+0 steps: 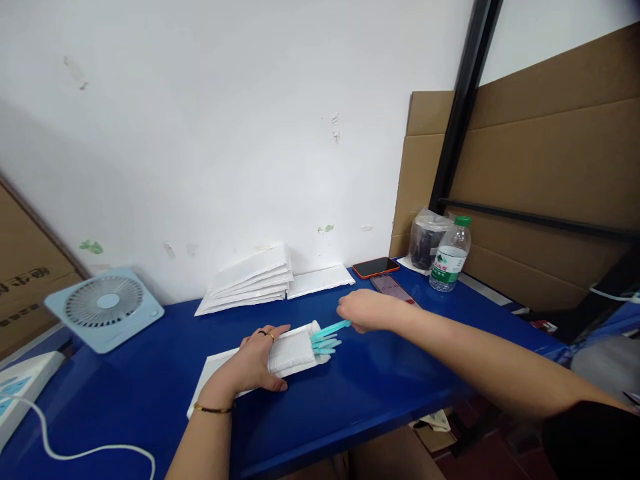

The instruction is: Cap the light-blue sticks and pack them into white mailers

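A white bubble-lined envelope [294, 351] lies on the blue table, its mouth turned to the right. My left hand [257, 360] grips it across the middle, thumb at the near edge and fingers at the far edge. Several thin turquoise plastic sticks [326, 344] poke out of the mouth; their other ends are hidden inside. Just right of the mouth, my right hand [369, 311] is closed in a pinch on the end of one turquoise stick [335, 327], which slants out of the envelope. What kind of sticks they are I cannot make out.
A stack of white envelopes [250, 279] and a single envelope [321, 281] lie by the wall. Two phones [376, 267], a water bottle [451, 257] and a wrapped roll [426, 243] stand or lie at the right. A pale blue fan [106, 308] and a white cable [90, 452] are left.
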Available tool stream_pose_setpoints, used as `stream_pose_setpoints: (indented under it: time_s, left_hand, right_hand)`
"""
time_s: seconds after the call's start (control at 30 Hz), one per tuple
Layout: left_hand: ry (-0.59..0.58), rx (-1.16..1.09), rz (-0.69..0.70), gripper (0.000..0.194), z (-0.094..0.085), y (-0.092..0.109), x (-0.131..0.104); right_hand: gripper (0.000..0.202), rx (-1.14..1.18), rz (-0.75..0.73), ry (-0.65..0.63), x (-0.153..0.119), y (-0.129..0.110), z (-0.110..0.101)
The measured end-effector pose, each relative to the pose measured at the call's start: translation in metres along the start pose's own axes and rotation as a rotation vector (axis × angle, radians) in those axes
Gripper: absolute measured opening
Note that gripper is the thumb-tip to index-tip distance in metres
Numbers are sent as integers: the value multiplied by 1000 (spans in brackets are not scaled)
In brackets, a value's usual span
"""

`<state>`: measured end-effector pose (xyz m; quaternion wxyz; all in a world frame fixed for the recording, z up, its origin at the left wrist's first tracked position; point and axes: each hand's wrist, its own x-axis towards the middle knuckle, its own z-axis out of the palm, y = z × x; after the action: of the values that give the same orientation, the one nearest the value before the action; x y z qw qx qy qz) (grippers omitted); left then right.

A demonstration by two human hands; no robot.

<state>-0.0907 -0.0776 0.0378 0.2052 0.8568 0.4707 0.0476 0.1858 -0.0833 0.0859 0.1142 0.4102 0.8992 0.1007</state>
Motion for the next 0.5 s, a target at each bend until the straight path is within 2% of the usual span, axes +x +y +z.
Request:
stream_pose_setpoints:
  time_s: [0.1, 0.17, 0.2, 0.27, 0.33, 0.4, 0.5]
  left_hand:
    - [9, 20, 14, 100, 1, 0, 2]
    - [12, 34, 13, 102, 1, -2, 2]
    - [26, 41, 5, 103, 0, -4, 0]
    - [120, 57, -47, 102, -1, -11, -9]
    - [302, 51, -176, 94, -1, -22, -22]
    - [477, -13, -366, 89, 4, -36, -37]
    - [604, -161, -560, 89, 16, -51, -50]
  right_hand:
    - [17, 130, -78, 83, 25, -22, 1]
    - [25, 360, -81, 207, 32, -29, 7]
    - [31, 536, -44, 310, 32, -31, 13]
    - [41, 986, 142, 584, 26, -33, 29]
    - [44, 1460, 455, 826, 18, -37, 50]
    - [49, 1849, 630, 905, 13, -45, 68]
    - [53, 2176, 727, 940, 20, -64, 78]
